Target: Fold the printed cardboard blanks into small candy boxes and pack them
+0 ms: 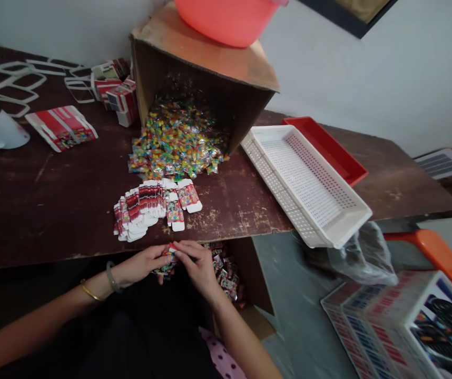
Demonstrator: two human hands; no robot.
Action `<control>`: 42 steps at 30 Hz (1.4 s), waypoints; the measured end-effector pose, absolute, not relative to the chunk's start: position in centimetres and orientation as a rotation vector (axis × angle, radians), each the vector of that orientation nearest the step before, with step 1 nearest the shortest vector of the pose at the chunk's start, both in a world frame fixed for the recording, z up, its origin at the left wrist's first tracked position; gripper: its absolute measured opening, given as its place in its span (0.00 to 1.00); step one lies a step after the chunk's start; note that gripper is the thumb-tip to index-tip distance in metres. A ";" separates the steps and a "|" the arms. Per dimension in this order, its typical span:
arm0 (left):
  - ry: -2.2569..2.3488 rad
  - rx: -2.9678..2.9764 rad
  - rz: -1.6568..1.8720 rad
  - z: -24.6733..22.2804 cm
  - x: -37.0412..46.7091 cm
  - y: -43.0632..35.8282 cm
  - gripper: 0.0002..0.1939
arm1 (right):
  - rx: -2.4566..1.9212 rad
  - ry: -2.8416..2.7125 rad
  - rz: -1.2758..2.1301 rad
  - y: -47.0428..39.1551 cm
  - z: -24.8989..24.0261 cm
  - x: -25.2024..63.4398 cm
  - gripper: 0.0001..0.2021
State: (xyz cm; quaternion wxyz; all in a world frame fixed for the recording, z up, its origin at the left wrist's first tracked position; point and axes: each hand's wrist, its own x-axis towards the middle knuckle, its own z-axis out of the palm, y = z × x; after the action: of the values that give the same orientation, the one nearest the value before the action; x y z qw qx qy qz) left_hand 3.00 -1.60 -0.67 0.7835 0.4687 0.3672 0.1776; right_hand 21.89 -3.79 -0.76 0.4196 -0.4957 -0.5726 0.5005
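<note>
A small red printed box point(170, 255) is between my two hands, just off the table's front edge. My left hand point(145, 265) is wrapped round its left side, with the fingers partly under it. At its top right, the thumb and fingers of my right hand point(196, 263) pinch the box near a white flap. On the table in front lie a fanned row of flat red and white boxes point(141, 206) and two separate flat boxes point(174, 212). Behind them, small bags of colourful candy point(180, 139) spill from a cardboard box point(206, 47) lying on its side.
A white perforated basket point(308, 184) overhangs the table's front edge, beside a red tray point(328, 150). Below the edge, an open carton point(255, 273) holds filled packets. Left are a white mug point(2, 129) and a larger red-striped box point(63, 128). An orange stool point(439, 255) stands right.
</note>
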 end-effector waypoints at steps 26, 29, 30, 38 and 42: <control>0.977 0.810 0.429 0.3 1.7 -0.5 0.19 | -1.306 -2.235 0.671 3.4 -1.7 24.7 0.24; 0.957 0.670 0.513 0.2 0.8 -0.2 0.21 | -1.270 -2.142 0.536 3.0 -3.3 21.8 0.14; 0.920 0.601 0.548 0.0 0.7 -0.1 0.22 | -1.208 -2.130 0.526 2.0 -3.3 21.3 0.14; 1.000 0.650 0.644 -1.9 3.1 -1.0 0.16 | -1.155 -2.000 0.597 -2.5 -0.4 20.1 0.12; 0.944 0.757 0.652 -0.9 3.6 -0.9 0.16 | -1.126 -1.929 0.663 -1.6 -0.4 20.5 0.07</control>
State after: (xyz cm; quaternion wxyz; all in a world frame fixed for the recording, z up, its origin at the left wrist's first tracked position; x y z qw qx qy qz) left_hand 3.55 -0.90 -0.88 0.7730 0.3492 0.4357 0.3011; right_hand 20.51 -1.58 -0.36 0.3946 -0.4441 -0.7608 0.2613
